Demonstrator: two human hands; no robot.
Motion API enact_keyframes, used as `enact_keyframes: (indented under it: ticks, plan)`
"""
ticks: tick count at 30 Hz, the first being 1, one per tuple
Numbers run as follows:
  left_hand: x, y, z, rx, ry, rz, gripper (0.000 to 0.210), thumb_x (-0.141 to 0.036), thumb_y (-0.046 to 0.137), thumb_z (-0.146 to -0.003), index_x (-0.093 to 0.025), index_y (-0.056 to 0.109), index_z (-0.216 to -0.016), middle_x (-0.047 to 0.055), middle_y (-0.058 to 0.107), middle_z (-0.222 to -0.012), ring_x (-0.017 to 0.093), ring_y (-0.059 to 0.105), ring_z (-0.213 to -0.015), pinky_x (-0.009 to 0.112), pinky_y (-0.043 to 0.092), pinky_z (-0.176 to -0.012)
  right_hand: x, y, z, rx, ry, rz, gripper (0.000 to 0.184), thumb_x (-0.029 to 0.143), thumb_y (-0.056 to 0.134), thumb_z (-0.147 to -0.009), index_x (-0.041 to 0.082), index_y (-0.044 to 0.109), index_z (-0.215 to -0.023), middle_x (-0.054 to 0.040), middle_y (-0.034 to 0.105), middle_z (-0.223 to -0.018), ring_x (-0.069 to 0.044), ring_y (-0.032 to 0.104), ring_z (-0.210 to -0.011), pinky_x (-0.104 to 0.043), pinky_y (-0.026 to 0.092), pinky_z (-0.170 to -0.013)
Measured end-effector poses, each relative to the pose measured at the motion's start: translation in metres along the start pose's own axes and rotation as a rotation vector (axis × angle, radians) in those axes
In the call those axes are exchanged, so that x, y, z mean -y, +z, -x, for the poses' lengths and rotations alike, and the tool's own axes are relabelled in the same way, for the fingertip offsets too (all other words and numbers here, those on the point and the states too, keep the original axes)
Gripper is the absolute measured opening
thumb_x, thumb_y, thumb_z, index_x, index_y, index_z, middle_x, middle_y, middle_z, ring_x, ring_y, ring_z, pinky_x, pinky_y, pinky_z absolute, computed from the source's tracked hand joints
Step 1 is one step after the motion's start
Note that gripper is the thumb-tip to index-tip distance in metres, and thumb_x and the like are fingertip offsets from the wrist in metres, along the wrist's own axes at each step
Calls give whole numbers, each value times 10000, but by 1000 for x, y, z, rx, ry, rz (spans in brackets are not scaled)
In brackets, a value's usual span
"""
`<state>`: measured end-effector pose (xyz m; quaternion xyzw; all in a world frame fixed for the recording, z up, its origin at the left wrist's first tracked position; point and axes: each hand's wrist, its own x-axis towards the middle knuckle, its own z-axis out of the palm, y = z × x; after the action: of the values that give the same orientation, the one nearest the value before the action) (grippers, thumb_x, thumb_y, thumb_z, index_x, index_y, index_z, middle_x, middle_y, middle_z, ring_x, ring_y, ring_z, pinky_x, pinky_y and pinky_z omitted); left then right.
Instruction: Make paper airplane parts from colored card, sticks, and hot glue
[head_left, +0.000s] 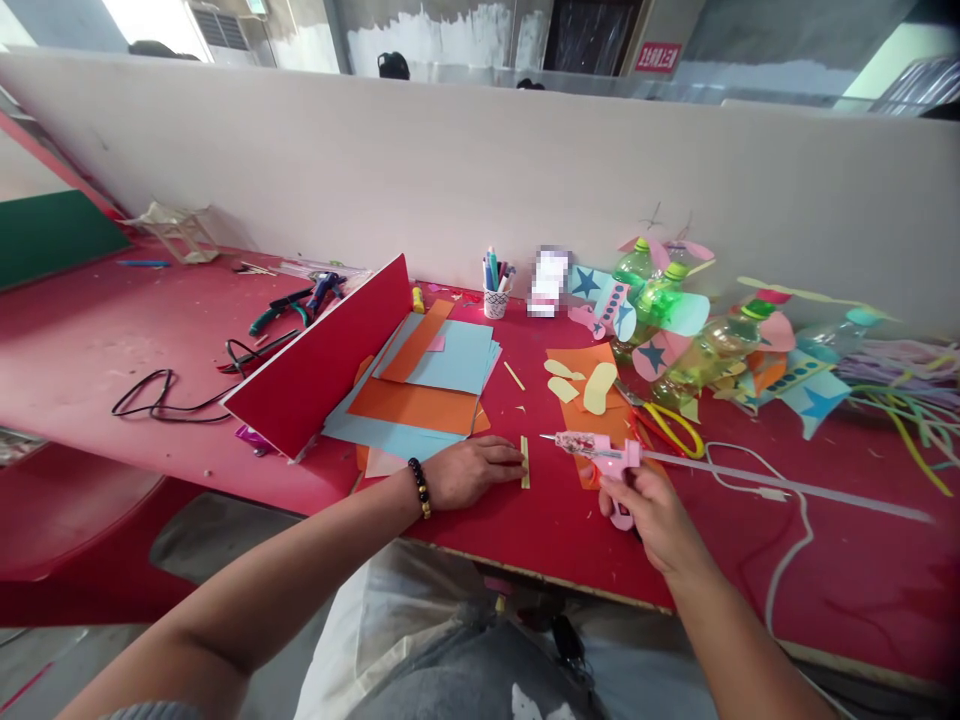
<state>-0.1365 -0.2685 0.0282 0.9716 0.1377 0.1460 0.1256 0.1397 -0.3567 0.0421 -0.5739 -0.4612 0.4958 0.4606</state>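
Several decorated bottles (716,345) lean, seemingly finished, on the red table (480,520), the right hand (652,515) wraps curled fingers round a pink glue gun (611,458), cream cut-outs (599,388) lie loose, apparently unglued, and the left hand's (472,472) outstretched, ungripping fingers touch a narrow yellow strip (525,450).

Shows two hands (472,474), one pink glue gun (616,459), one long glue stick (847,500), four capped bottles (720,345), one patterned pen cup (496,304), one red divider board (330,350) and one red wall sign (658,57).
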Motion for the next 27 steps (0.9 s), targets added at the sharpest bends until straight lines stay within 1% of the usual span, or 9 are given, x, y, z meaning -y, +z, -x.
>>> enact_keyframes:
  ticks: [2,4,7,11,15,22,27]
  plan:
    - [1,1,1,-8,-2,15,442,-111,369,-901,-194,497,-1316,76,545,-1317,213,444,-1240,349,356,-1068,1,6,0,-22,22,99,344,444,624,-786,147,596,-957,10,555,-585,-128,467,-543,-249,385,-541]
    - [1,2,1,-17,-5,31,455,-105,364,-899,-190,480,-1330,84,549,-1313,210,436,-1253,351,360,-1067,1,12,1,-27,62,163,394,490,609,-781,154,580,-985,20,522,-575,-137,465,-539,-246,365,-501]
    - [2,3,2,-17,-17,39,458,-94,365,-891,-189,490,-1322,78,546,-1319,215,423,-1263,354,354,-1070,5,18,1,-3,77,218,422,516,585,-787,160,560,-1014,17,521,-602,-138,472,-542,-243,357,-482]
    - [2,2,1,-9,-10,34,452,-84,376,-882,-188,514,-1300,70,548,-1315,220,428,-1247,348,351,-1068,12,22,0,14,56,352,406,535,545,-806,166,569,-972,31,492,-558,-134,467,-513,-242,362,-479]
    - [1,1,0,-10,-7,24,436,-96,380,-889,-176,520,-1293,70,549,-1312,225,439,-1225,345,348,-1067,19,24,-4,5,32,459,406,518,537,-804,161,576,-993,34,498,-538,-134,479,-490,-241,377,-471]
    - [2,2,0,-23,-7,23,433,-101,368,-894,-177,529,-1289,72,561,-1297,223,444,-1219,346,352,-1061,24,27,-9,7,10,525,397,498,551,-782,172,565,-1008,45,499,-524,-145,498,-468,-251,385,-472]
    - [1,3,0,-34,-8,26,427,-103,374,-895,-186,534,-1282,76,565,-1292,220,443,-1226,352,358,-1060,26,28,-11,10,-19,582,380,470,540,-793,176,561,-1031,38,522,-536,-156,517,-476,-266,401,-501]
